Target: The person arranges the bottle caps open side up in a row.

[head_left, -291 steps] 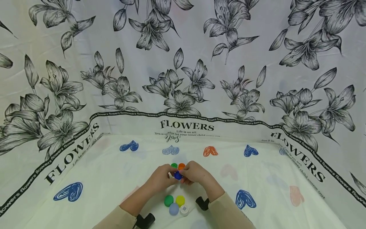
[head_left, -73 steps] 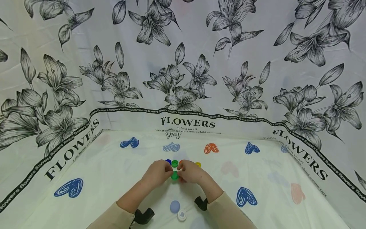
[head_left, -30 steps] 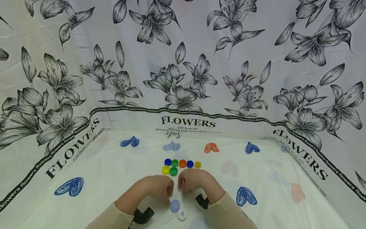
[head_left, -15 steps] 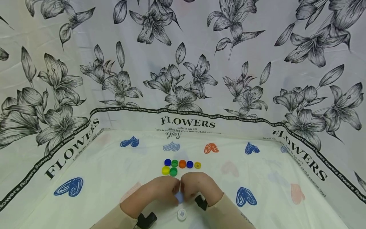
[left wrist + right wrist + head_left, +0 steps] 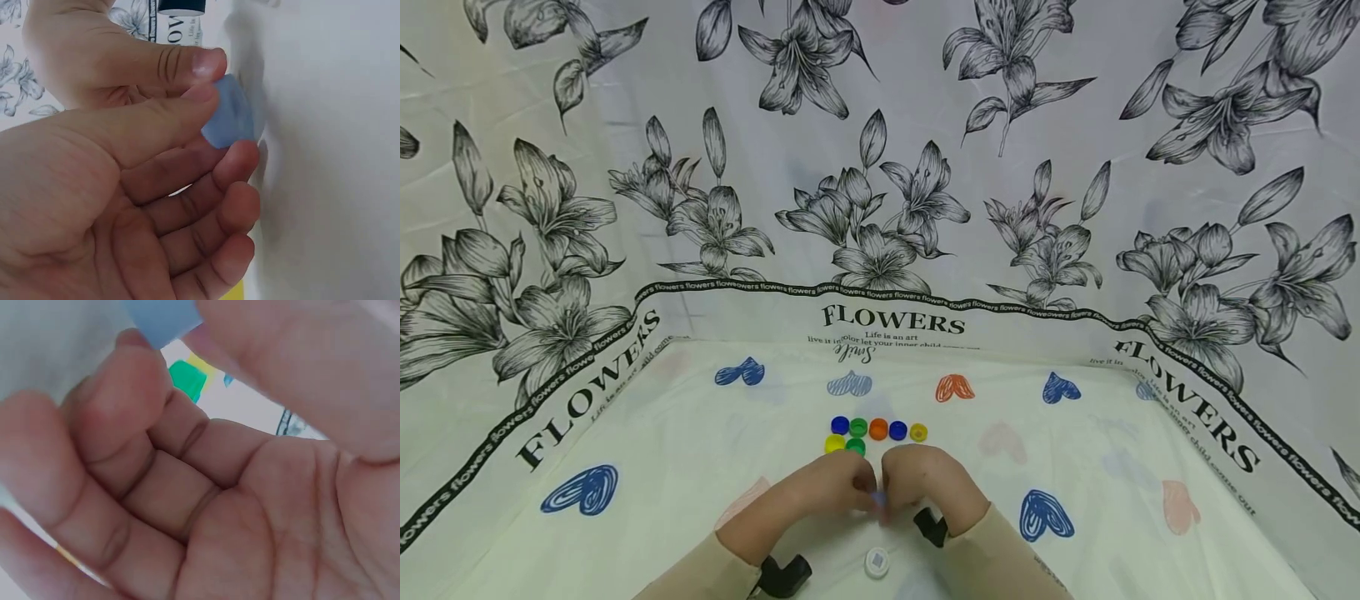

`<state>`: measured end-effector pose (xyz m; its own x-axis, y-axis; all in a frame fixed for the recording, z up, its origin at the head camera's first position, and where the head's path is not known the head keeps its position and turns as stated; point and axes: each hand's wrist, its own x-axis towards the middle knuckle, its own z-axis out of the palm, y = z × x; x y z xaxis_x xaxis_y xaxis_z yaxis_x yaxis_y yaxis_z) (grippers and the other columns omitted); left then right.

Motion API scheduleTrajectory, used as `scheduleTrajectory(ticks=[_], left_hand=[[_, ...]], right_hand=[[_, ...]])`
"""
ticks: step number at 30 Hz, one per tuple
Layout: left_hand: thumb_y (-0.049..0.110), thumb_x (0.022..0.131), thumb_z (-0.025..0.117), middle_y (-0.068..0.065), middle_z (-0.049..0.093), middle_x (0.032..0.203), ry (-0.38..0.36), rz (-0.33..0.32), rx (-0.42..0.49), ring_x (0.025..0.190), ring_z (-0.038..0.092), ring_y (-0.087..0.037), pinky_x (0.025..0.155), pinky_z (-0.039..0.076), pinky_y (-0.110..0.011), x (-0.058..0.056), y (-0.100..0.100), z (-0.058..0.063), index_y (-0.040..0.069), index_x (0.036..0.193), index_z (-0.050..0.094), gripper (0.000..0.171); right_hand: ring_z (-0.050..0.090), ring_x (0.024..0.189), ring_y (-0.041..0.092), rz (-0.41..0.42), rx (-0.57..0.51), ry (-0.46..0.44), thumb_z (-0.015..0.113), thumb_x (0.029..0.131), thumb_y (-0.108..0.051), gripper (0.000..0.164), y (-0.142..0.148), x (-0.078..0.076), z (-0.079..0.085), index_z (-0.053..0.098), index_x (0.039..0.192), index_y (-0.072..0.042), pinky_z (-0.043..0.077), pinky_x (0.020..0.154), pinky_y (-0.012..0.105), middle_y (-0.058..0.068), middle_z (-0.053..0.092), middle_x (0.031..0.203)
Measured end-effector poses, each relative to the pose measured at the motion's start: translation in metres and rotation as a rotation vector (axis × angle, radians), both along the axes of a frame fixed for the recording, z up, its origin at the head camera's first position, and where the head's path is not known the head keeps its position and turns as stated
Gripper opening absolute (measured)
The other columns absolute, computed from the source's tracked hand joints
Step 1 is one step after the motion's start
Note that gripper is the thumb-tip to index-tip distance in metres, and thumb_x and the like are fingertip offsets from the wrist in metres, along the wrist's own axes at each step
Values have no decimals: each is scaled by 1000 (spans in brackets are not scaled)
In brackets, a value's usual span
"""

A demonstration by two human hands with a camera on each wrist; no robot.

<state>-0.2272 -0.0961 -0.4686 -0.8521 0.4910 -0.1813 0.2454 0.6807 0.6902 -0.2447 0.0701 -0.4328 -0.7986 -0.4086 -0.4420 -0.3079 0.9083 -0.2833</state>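
Note:
Both hands meet over the cloth-covered table around a light-blue bottle cap (image 5: 230, 119). My left hand (image 5: 827, 489) pinches it between thumb and index finger, its other fingers loosely bent in the left wrist view. From the other side my right hand (image 5: 923, 482) also has thumb and index finger on the cap; in the right wrist view the cap's blue edge (image 5: 167, 322) shows between them. Just beyond the hands lie a yellow cap (image 5: 835, 444) and a green cap (image 5: 855, 447), the hands covering part of them. A white cap (image 5: 877, 563) lies nearer the body.
Behind those two caps runs a row: a blue cap (image 5: 840, 426), a green cap (image 5: 858, 427), an orange cap (image 5: 878, 429), a second blue cap (image 5: 898, 430) and a small yellow cap (image 5: 918, 432). A flower-printed curtain (image 5: 880, 208) stands behind the heart-printed cloth (image 5: 685, 442).
Earlier the yellow and green caps joined the front row. Since then my hands closed in on the light-blue cap, picked it up near the white one and moved it away from the body.

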Motion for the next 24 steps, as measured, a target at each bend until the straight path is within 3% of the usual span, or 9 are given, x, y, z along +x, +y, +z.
scheduleTrajectory(ticks=[5,10,14,18,24], left_hand=[[21,91,78,6,69,79,-19,50,50,66,60,-16,63,53,-31,-4,-1,0,9,95,80,12],[21,89,79,5,68,74,53,101,88,59,55,-12,54,45,-27,-6,-2,-2,11,89,82,11],[19,90,79,4,66,73,88,177,135,57,54,-12,53,45,-27,-6,-2,0,11,85,78,9],[17,91,78,1,64,72,103,254,150,57,56,-14,55,47,-29,-5,-2,1,10,81,73,13],[13,93,75,0,67,73,95,274,139,58,58,-14,56,49,-28,-8,-2,1,6,87,77,10]], right_hand=[[56,69,15,41,-13,22,78,88,-11,11,2,-4,0,74,98,-10,50,66,29,-2,62,78],[56,71,15,72,-49,20,71,93,-7,11,4,-6,2,77,101,-9,47,66,28,-2,62,78],[53,67,14,83,-100,18,69,96,-9,8,5,-9,3,76,95,-8,42,63,27,0,59,74],[53,67,14,67,-184,30,67,97,-7,9,5,-12,2,75,94,-5,44,63,27,0,59,71],[59,68,16,-10,-293,43,65,96,-2,7,6,-16,-3,70,102,-1,52,73,34,4,64,75]])
